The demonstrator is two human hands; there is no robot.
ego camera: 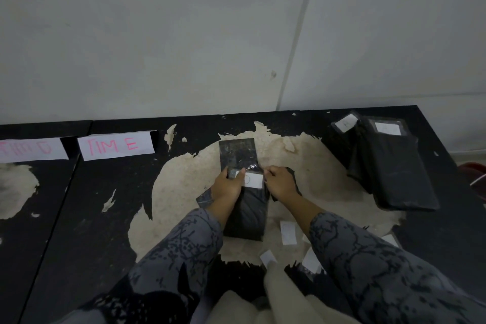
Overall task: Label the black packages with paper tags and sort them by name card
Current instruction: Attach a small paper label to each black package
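Observation:
A black package [247,214] lies in front of me on the worn table top, with a white paper tag [253,180] on its far end. My left hand [228,184] grips the package's left side, thumb on the tag's left edge. My right hand [281,182] holds the package's right side at the tag. A second black package [237,153] lies just beyond, partly under the first. Folded name cards stand at the back left: one reads "TIME" [115,145], the other [31,149] is blurred.
A stack of tagged black packages [389,166] lies at the right rear of the table [86,213]. Several loose white tags [288,232] lie near my right forearm. A grey wall rises behind the table. A red object [474,169] shows past the right edge.

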